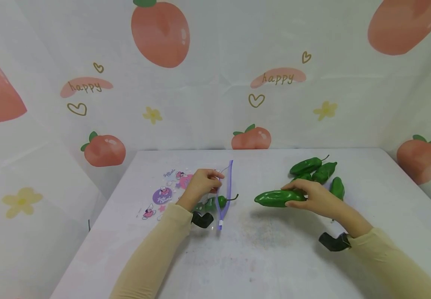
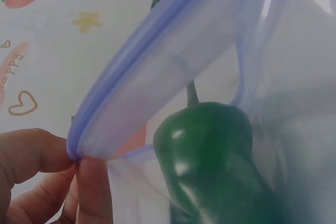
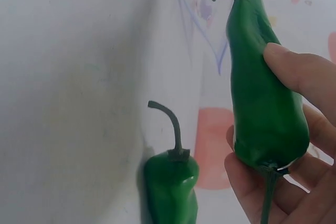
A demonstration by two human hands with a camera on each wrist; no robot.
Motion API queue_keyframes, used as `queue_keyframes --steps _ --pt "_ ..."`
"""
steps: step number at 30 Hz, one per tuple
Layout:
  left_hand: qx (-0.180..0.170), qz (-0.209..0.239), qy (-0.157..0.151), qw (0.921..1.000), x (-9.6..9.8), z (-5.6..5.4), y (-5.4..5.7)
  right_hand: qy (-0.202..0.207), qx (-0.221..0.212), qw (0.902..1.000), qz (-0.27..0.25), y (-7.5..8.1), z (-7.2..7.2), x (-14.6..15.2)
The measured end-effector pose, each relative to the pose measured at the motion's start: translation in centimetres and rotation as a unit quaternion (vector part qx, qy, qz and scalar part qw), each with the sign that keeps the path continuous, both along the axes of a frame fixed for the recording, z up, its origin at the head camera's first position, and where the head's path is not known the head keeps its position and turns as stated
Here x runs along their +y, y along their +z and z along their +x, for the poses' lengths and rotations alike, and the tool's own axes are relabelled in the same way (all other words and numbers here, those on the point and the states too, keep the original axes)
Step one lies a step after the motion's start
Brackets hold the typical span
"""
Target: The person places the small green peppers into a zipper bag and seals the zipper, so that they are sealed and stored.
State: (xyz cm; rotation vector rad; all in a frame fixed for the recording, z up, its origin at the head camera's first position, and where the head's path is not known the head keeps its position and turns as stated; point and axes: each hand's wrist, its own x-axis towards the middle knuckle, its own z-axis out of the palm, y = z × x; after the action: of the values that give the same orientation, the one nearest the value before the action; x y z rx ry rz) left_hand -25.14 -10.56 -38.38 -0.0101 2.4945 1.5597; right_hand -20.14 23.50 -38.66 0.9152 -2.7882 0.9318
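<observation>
My left hand pinches the purple-edged mouth of a clear zip bag between thumb and fingers, and the mouth gapes. Inside the bag lies a green pepper, its stem poking out past the edge in the head view. In my right hand is another green pepper, gripped by thumb and fingers near its stem end. Its tip points left toward the bag, and a shadow shows on the table beneath it. In the right wrist view the stem hangs down by the fingers.
Several more green peppers lie in a loose group at the back right of the white table. One loose pepper sits just behind my right wrist. A fruit-patterned cloth hangs behind the table.
</observation>
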Motion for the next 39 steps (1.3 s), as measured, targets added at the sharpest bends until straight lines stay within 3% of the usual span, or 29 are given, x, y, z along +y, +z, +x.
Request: queue_keyframes --steps 7,17,39 --pt "0.002 0.004 -0.002 1.0000 0.0 0.1 0.0 -0.010 -0.008 0.9997 -0.023 0.2 0.0 -0.7" --pt "-0.006 -0.003 0.002 1.0000 0.2 0.1 0.2 -0.024 0.023 0.9987 -0.039 -0.1 -0.3 -2.3" --pt "-0.003 -0.012 -0.002 0.9999 0.1 0.0 -0.1 -0.010 -0.003 0.9986 -0.052 -0.7 -0.7 -6.2"
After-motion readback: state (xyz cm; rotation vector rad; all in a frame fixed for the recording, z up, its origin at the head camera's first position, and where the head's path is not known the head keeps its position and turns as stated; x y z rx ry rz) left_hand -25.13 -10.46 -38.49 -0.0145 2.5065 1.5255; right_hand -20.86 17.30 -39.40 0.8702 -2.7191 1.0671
